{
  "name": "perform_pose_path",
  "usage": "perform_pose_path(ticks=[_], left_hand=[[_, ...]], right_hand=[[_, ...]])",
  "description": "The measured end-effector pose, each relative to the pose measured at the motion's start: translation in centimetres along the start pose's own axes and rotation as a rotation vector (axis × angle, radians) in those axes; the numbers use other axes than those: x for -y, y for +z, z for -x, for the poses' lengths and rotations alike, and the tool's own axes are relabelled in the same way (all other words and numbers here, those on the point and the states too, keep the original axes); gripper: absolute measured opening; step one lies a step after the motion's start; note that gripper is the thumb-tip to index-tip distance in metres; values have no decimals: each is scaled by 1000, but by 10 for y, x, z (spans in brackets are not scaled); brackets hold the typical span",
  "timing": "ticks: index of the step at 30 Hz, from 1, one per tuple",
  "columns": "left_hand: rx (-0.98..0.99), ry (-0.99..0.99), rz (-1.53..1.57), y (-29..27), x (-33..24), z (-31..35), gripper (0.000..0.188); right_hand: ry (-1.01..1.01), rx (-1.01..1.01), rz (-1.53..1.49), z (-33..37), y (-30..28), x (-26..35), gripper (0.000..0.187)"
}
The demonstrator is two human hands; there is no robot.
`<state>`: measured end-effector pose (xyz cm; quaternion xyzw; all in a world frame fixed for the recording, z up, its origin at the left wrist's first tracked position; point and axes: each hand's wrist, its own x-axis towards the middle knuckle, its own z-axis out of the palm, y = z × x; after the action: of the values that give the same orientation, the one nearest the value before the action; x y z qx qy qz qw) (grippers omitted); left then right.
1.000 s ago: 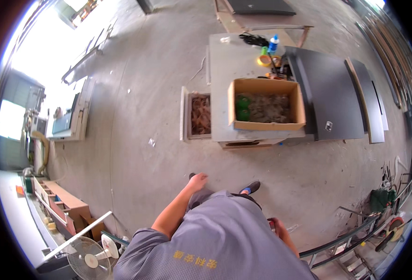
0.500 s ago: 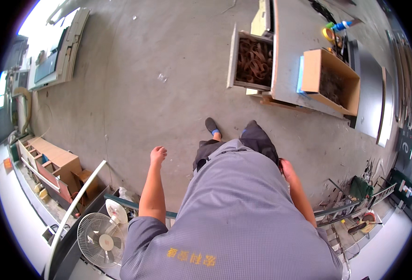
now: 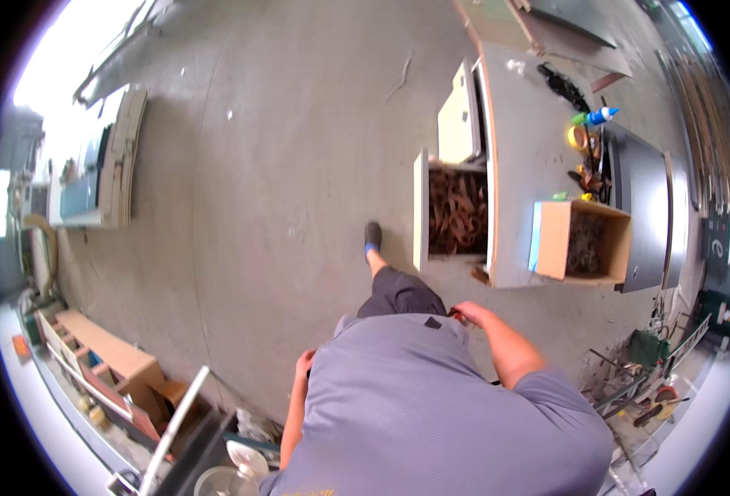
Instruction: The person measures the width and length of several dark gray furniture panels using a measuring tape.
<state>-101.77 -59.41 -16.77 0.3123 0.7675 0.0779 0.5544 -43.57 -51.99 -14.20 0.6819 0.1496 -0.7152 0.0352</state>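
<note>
My right hand (image 3: 473, 314) is at the front of my waist, beside the dark shorts (image 3: 406, 295). Its fingers are closed around a small dark and reddish object, too small to name. My left hand (image 3: 305, 362) hangs by the left side of my grey shirt (image 3: 431, 397), which partly covers it, so its fingers cannot be read. One dark shoe (image 3: 372, 232) shows on the floor ahead. Nearest to the right hand is a pulled-out drawer (image 3: 421, 211) full of brown curled strips (image 3: 457, 211).
A grey workbench (image 3: 526, 165) stands at right, bearing an open cardboard box (image 3: 554, 241), yellow tape (image 3: 577, 137) and a blue-capped bottle (image 3: 600, 116). Stacked panels (image 3: 129, 157) are at far left. A wooden shelf unit (image 3: 108, 341) and a fan (image 3: 249, 456) lie lower left.
I have walked forward, so the bench and drawer are now closer beside me. The left hand has swung back to my side; the right hand has come forward to the waist.
</note>
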Motion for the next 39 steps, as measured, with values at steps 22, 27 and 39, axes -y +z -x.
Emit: perform_pose_path(ticks=[22,27,39], left_hand=[[264,90,-180,-210,-480,-397,16],[233,50,-194,-233,-694,-503,23],[256,335,-158,-103,-1102,-610,34]], right_hand=[[-303,-238,313,-120,-77,369,24],[77,-195,-349,-129,-49,388,24],[-205,-40,-963,-163,-255,650,36]])
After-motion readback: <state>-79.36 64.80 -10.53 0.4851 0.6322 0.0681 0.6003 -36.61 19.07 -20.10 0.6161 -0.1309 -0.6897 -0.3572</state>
